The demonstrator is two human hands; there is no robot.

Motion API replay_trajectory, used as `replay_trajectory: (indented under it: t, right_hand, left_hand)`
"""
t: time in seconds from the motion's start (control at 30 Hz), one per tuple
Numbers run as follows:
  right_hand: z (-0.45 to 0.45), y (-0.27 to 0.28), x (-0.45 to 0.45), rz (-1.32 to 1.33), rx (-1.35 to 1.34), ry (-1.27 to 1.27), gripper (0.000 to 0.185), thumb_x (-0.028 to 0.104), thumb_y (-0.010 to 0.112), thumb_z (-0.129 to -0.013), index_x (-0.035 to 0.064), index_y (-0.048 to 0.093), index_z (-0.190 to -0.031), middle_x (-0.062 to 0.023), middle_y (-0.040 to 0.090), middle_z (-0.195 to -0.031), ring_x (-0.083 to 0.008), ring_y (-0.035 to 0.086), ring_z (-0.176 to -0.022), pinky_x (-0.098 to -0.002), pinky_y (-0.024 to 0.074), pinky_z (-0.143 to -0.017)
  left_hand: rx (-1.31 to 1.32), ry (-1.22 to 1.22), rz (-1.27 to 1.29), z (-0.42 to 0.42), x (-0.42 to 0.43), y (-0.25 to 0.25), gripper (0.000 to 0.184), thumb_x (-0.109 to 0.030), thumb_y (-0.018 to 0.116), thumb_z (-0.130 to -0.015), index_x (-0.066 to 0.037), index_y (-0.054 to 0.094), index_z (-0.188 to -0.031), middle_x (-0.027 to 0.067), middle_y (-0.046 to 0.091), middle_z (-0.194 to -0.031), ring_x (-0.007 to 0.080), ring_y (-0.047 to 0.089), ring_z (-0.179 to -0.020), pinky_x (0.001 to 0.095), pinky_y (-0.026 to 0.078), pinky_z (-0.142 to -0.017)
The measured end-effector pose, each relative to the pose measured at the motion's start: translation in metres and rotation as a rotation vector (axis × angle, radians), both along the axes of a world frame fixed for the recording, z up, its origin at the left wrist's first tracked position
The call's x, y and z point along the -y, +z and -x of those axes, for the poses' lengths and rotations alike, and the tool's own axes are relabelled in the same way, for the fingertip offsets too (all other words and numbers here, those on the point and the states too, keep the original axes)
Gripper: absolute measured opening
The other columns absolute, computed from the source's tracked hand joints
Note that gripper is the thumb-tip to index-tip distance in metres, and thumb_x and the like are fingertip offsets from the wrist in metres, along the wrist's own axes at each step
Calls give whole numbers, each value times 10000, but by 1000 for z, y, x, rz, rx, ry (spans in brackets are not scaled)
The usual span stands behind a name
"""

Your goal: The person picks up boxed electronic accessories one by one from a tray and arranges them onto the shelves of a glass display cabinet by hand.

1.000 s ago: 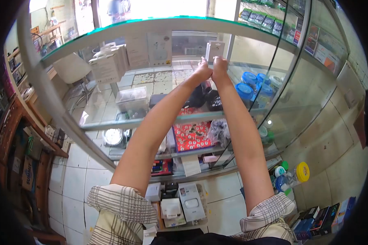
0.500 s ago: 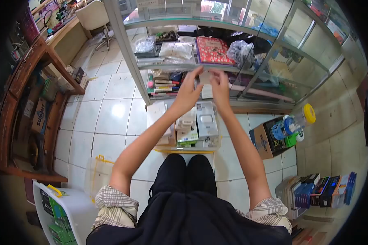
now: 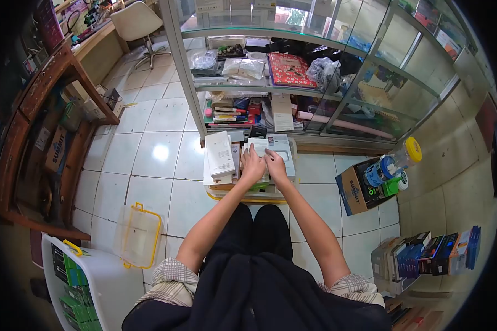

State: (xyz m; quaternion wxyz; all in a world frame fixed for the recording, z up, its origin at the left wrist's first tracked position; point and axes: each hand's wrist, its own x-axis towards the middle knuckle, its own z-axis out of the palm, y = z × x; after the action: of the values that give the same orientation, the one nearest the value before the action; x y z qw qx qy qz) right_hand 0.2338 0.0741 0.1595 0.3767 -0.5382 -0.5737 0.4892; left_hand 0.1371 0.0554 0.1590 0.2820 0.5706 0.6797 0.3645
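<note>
A clear plastic storage bin (image 3: 290, 193) with a yellow trim sits on the floor in front of my knees, packed with boxes. My left hand (image 3: 252, 167) and my right hand (image 3: 276, 166) are over its middle, fingers closed on a small white box (image 3: 258, 143) between them. Part of that box is hidden under my fingers. Left of my hands lies a larger white box (image 3: 220, 153) on top of other boxes. A grey-white box (image 3: 282, 145) is just beyond my right hand.
A glass display cabinet (image 3: 248, 87) stands right behind the bin. On the right are a carton (image 3: 353, 193) with bottles and a bin of boxes (image 3: 425, 259). A clear lid (image 3: 141, 234) lies on the floor at left, near a white tub (image 3: 102, 276). A wooden cabinet (image 3: 88, 138) stands beyond.
Both my hands have come down from in front of the cabinet shelf into the bin. A long white box at the lower shelf's edge now shows fully.
</note>
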Motion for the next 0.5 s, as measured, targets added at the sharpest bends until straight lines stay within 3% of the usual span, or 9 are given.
replay_trajectory:
  t: [0.13,0.2,0.23,0.27,0.33,0.4,0.5]
  right_hand:
    - [0,-1,4,-95,-1,-135,308,159,506,-806,-37,528,-1042,-165,554,-1019,-206,537,-920,-275,410,-789]
    - [0,-15,-6,-278,-15,-303,260,225,550,-781,9,571,-924,-164,525,-939,-277,543,-708,-347,441,-693]
    - [-2,-11,-6,-267,-92,-356,222,196,595,-757,21,556,-887,-117,478,-930,-218,521,-663,-321,460,-643]
    - [-5,-7,-8,-268,-94,-359,222,196,595,-757,21,556,-887,-117,478,-930,-218,521,-663,-321,460,-643]
    - [-12,33,-7,-139,-524,-360,187,112,616,-734,21,533,-874,-84,465,-951,-160,515,-686,-277,474,-643]
    - [-27,72,-10,-202,-457,-302,253,48,621,-716,16,484,-927,-73,448,-974,-125,517,-736,-233,477,-646]
    - [-48,129,-23,-368,-366,-74,400,26,620,-704,26,398,-1036,-97,456,-1004,-151,530,-786,-244,468,-683]
  left_hand:
    - [-1,54,-87,-12,8,15,611,-147,486,-753,52,193,-1251,323,232,-1221,446,240,-1127,466,195,-962]
    - [44,34,-128,-17,10,24,583,-140,491,-756,36,221,-1242,290,259,-1195,422,258,-1106,453,204,-955]
    - [43,50,-174,-22,13,30,553,-135,504,-758,21,251,-1225,248,294,-1138,393,303,-1066,435,225,-941]
    - [41,47,-175,-25,14,36,553,-135,504,-758,21,251,-1225,248,294,-1138,393,303,-1066,435,225,-941]
    - [234,26,-323,-28,13,51,537,-121,523,-755,8,270,-1210,218,306,-1091,355,330,-1040,414,241,-931]
    - [315,32,-478,-26,11,84,504,-100,543,-744,-2,310,-1180,196,302,-1070,318,337,-1032,390,251,-928]
    - [65,23,-716,-10,-16,129,496,-117,549,-744,4,323,-1169,191,321,-1090,325,322,-1057,382,242,-936]
